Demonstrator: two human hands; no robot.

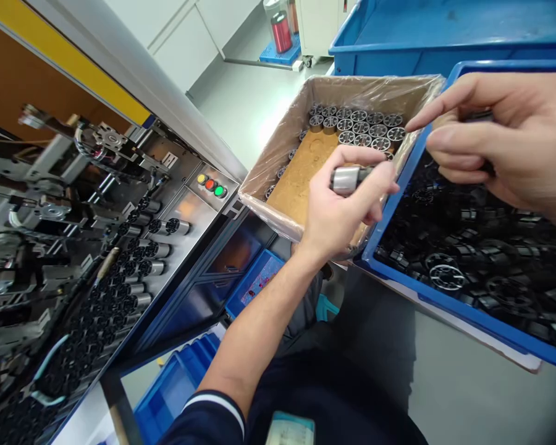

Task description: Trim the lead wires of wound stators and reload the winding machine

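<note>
My left hand [338, 198] is wrapped around a short silver metal cylinder [345, 180] with a dark end piece, held above the lined cardboard box. In the box [280, 216], slotted round metal cores [361, 127] stand in rows at the back and right, on a brown cardboard sheet [301, 167]. Over the left rim of the blue bin of black parts hovers my right hand [505, 136]. Its index finger points left toward the cores, and the other fingers are curled. Something dark shows between them, too hidden to name.
The blue bin [408, 287] at right holds many black plastic pieces. Larger blue trays [398, 59] stand behind. At left is a machine with coloured buttons [210, 184] and rows of similar cores [151, 267]. Below sits another blue tray [162, 395].
</note>
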